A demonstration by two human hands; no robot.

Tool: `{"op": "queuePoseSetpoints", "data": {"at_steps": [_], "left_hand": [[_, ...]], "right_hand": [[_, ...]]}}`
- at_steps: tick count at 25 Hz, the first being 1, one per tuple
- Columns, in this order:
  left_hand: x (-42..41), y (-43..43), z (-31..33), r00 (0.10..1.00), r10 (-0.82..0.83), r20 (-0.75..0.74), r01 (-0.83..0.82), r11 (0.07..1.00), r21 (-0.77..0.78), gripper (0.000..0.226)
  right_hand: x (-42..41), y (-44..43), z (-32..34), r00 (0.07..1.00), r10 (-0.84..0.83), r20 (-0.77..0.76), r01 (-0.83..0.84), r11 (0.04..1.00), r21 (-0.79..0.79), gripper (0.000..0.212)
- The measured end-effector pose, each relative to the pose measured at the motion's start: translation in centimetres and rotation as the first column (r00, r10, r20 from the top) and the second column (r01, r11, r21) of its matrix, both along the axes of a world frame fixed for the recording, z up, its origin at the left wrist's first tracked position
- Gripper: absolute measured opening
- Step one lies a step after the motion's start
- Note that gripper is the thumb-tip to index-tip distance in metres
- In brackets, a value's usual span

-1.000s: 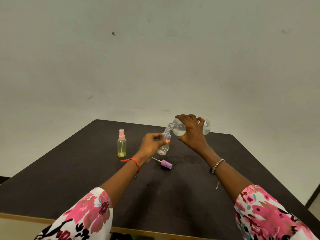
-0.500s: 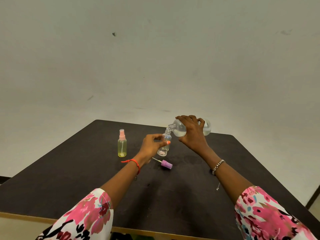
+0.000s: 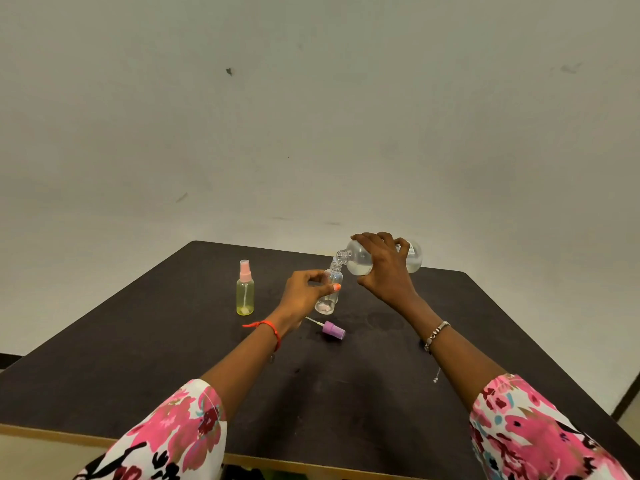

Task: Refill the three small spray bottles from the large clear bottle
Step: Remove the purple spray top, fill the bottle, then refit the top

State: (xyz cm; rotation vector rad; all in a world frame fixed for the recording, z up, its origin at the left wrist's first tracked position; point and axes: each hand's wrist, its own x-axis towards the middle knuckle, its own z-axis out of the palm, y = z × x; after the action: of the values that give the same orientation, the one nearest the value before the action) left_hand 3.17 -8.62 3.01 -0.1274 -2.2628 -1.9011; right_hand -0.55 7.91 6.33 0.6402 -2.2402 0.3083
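Pouring, by the look of it: large clear bottle (image 3: 360,263) tipped near horizontal just right of frame centre. Its threaded neck is at the open mouth of the small clear spray bottle (image 3: 330,289), which stands on the bench (image 3: 138,358). Touching or just above, can't tell.

Risks, my read:
- The big neck is much wider than the small mouth. A bit more tilt and the flow outruns the opening and runs down the outside onto the bench. Darker patch (image 3: 384,320) lower right of the small bottle may be a spill; can't tell.
- Small bottle is light with a narrow base. A nudge from the big neck tips it if the left grip slackens.
- Fill level is hard to read, clear on clear. Overfill is likely unless the pour is cut early.
- Purple pump cap (image 3: 334,330) lies on its side just below the small bottle, dip tube exposed. Splash could reach it.

Fingers:
- Right hand (image 3: 388,271): fingers (image 3: 374,239) curled over the large bottle, thumb underneath, clamped round its body.
- Left hand (image 3: 304,292): fingers (image 3: 329,288) pinch the small bottle around mid-height.

Yellow spray bottle (image 3: 245,292), pink cap on, stands upright left of centre, well apart. Third small bottle not in view.
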Motion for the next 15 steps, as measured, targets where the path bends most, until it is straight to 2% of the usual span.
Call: {"op": "queuePoseSetpoints", "data": {"at_steps": [15], "left_hand": [[0.45, 0.02, 0.14, 1.000, 0.003, 0.000, -0.003, 1.000, 0.027, 0.042]], "right_hand": [[-0.05, -0.15, -0.13, 1.000, 0.006, -0.015, -0.006, 1.000, -0.003, 0.058]]}}
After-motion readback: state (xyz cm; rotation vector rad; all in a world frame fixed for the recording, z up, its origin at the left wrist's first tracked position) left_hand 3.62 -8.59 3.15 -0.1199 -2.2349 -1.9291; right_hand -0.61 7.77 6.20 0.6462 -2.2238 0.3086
